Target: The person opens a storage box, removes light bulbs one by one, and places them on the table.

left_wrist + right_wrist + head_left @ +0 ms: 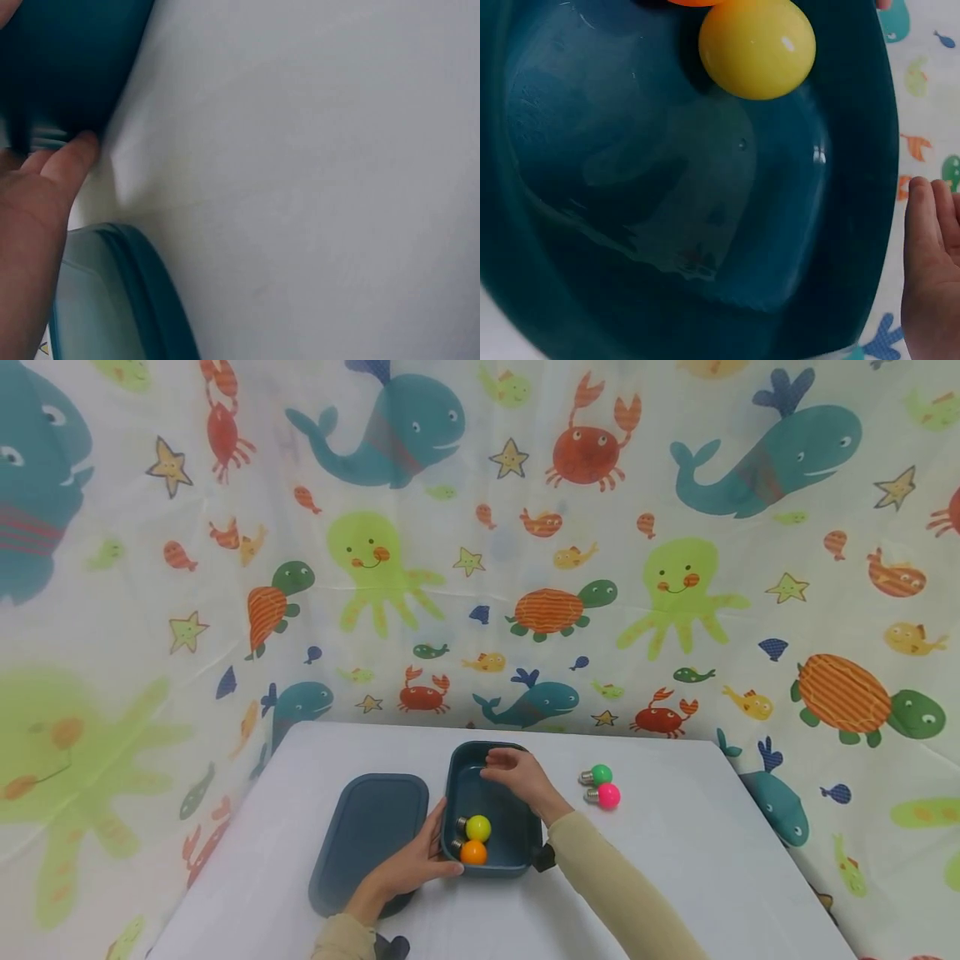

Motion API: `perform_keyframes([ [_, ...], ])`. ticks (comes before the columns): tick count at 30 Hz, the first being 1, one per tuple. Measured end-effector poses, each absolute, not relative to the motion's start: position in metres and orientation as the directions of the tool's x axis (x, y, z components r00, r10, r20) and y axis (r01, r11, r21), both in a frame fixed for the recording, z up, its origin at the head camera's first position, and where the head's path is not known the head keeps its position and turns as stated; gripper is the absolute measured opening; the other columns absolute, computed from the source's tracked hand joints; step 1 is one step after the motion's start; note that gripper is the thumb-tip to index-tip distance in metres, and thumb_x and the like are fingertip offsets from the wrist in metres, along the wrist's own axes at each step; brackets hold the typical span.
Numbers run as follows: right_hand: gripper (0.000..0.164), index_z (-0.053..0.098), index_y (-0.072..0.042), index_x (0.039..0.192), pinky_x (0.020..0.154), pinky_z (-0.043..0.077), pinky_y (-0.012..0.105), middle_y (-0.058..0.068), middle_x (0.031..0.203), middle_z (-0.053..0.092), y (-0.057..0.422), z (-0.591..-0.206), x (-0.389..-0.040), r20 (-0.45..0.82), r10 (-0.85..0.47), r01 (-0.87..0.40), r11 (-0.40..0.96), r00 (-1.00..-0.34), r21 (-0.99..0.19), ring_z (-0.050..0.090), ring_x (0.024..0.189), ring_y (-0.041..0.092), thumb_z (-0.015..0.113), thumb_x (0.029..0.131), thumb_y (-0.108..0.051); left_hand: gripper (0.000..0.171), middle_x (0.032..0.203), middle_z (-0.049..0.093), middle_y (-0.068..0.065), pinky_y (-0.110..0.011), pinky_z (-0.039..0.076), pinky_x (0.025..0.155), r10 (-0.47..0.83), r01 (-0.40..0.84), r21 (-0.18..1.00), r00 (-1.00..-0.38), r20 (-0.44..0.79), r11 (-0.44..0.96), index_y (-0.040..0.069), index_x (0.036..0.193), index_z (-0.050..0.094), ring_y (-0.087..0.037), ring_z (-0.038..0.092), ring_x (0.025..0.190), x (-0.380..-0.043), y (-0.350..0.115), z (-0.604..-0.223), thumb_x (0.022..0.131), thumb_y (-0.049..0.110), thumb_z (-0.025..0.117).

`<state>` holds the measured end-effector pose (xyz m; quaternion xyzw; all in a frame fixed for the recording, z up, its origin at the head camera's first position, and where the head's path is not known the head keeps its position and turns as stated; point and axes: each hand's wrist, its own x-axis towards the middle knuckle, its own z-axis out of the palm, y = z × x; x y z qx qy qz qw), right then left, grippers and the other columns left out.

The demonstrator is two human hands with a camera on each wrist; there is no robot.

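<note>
Head view alone shows green bulb (600, 773) and pink bulb (607, 795).

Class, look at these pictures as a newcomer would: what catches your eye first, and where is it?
First, the sea-creature cloth behind the white table. Mid-table, a teal tub holds a yellow bulb and an orange bulb, with both hands at its rim. Its lid lies left; green and pink bulbs lie right.

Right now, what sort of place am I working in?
Probably a staged tabletop booth: a white table boxed in by a sea-creature curtain, holding only a teal box, its lid and coloured bulbs.
</note>
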<state>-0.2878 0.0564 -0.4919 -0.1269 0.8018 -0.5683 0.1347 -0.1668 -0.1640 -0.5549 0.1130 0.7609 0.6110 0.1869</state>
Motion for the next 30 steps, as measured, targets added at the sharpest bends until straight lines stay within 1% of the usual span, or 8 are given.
perform_keyframes([
  [6, 0.061, 0.055, -0.002, 0.135, 0.105, 0.043, 0.049, 0.012, 0.13, 0.062, 0.053, -0.497, -0.282, -0.11, -0.406, -0.041, 0.346, -0.907, -0.937, 0.06, 0.117, 0.027, 0.076, 0.086, -0.032, 0.107, 0.163, -0.01, -0.016, -0.055, 0.021, 0.115, 0.408, -0.061, 0.975, -0.901, -0.146, 0.214, 0.022, 0.156, -0.012, -0.038, 0.02, 0.146, -0.166, -0.164, -0.555, 0.09, 0.025, 0.072],
  [13, 0.054, 0.058, -0.004, 0.132, 0.102, 0.045, 0.05, 0.01, 0.127, 0.064, 0.047, -0.506, -0.28, -0.13, -0.413, -0.045, 0.388, -0.902, -0.921, 0.06, 0.114, 0.026, 0.075, 0.087, -0.028, 0.106, 0.163, -0.011, -0.015, -0.054, 0.021, 0.115, 0.413, -0.06, 0.977, -0.9, -0.141, 0.204, 0.022, 0.156, -0.013, -0.037, 0.021, 0.146, -0.166, -0.164, -0.555, 0.091, 0.025, 0.071],
  [16, 0.054, 0.059, -0.004, 0.131, 0.102, 0.045, 0.049, 0.009, 0.124, 0.065, 0.045, -0.507, -0.278, -0.139, -0.406, -0.042, 0.406, -0.903, -0.913, 0.061, 0.113, 0.025, 0.076, 0.086, -0.029, 0.106, 0.163, -0.011, -0.015, -0.054, 0.021, 0.115, 0.412, -0.059, 0.977, -0.9, -0.141, 0.206, 0.022, 0.156, -0.013, -0.037, 0.021, 0.146, -0.166, -0.164, -0.555, 0.091, 0.025, 0.071],
  [22, 0.05, 0.06, -0.002, 0.128, 0.101, 0.046, 0.05, 0.01, 0.12, 0.067, 0.044, -0.51, -0.275, -0.154, -0.419, -0.053, 0.442, -0.895, -0.895, 0.062, 0.11, 0.027, 0.076, 0.086, -0.023, 0.106, 0.163, -0.011, -0.015, -0.054, 0.021, 0.115, 0.411, -0.051, 0.977, -0.902, -0.135, 0.209, 0.022, 0.156, -0.013, -0.037, 0.02, 0.146, -0.166, -0.164, -0.556, 0.091, 0.025, 0.071],
  [25, 0.048, 0.062, -0.003, 0.126, 0.102, 0.046, 0.05, 0.009, 0.118, 0.068, 0.043, -0.511, -0.273, -0.187, -0.419, -0.039, 0.475, -0.888, -0.879, 0.062, 0.108, 0.026, 0.077, 0.086, -0.024, 0.106, 0.163, -0.01, -0.014, -0.053, 0.021, 0.115, 0.411, -0.05, 0.977, -0.902, -0.133, 0.208, 0.022, 0.156, -0.013, -0.036, 0.019, 0.146, -0.167, -0.164, -0.556, 0.091, 0.025, 0.071],
  [30, 0.048, 0.063, -0.002, 0.124, 0.101, 0.045, 0.052, 0.01, 0.117, 0.067, 0.044, -0.511, -0.269, -0.237, -0.422, -0.017, 0.518, -0.875, -0.855, 0.061, 0.105, 0.026, 0.078, 0.084, -0.025, 0.106, 0.163, -0.01, -0.014, -0.054, 0.021, 0.115, 0.413, -0.054, 0.976, -0.9, -0.139, 0.21, 0.023, 0.156, -0.013, -0.036, 0.02, 0.146, -0.167, -0.165, -0.556, 0.091, 0.025, 0.071],
])
